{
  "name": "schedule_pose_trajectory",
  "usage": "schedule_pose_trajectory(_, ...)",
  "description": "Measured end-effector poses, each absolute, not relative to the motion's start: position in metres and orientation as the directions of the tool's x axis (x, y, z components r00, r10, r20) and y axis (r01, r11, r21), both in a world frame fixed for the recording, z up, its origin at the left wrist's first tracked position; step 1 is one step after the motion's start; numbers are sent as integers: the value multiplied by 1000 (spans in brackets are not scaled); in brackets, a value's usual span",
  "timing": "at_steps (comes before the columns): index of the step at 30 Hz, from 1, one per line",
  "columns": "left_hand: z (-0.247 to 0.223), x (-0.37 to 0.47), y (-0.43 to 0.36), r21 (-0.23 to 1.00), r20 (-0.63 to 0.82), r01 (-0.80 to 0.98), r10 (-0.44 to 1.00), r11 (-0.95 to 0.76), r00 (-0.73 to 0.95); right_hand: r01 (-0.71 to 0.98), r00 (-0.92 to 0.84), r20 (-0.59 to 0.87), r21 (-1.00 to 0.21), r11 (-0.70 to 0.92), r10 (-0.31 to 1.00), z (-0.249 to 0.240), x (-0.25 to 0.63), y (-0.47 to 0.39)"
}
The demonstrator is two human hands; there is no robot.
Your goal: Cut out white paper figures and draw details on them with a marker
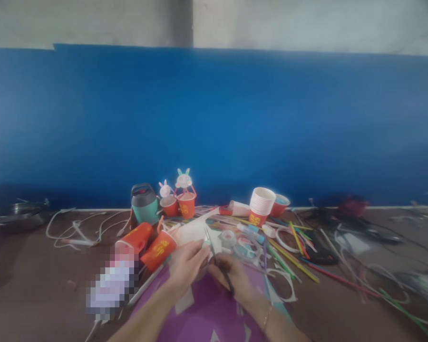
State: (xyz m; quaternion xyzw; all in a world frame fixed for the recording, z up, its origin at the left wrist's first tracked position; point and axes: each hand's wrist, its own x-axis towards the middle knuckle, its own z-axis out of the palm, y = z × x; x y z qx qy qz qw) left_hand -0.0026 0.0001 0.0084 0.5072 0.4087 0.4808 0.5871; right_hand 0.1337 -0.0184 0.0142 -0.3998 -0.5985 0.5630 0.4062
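My right hand (231, 278) is closed around the handles of a pair of scissors (209, 237), whose blades point away from me over white paper (196, 230). My left hand (190, 266) grips that paper just left of the blades, with its fingers pressed together. Both hands are above a purple sheet (203, 313), where a small pale scrap (184, 301) lies under the left wrist. Close to my left hand, a red paper cup (160, 249) with yellow print lies tilted. Rolls of clear tape (228, 238) lie beyond my right hand.
Behind stand a green-and-grey flask (143, 203), a red cup with a rabbit-faced paper figure (186, 204) and a stack of paper cups (262, 204). Coloured sticks (288, 256) and a white ring cutout (283, 285) are at right. White cables (78, 232) lie left; a blue panel (214, 128) backs the table.
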Motion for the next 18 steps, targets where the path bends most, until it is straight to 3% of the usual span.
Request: schedule_pose_trajectory(18, 2, -13, 7, 989, 72, -144, 950, -29, 302, 22, -340, 27, -999, 37, 940, 6, 135, -16)
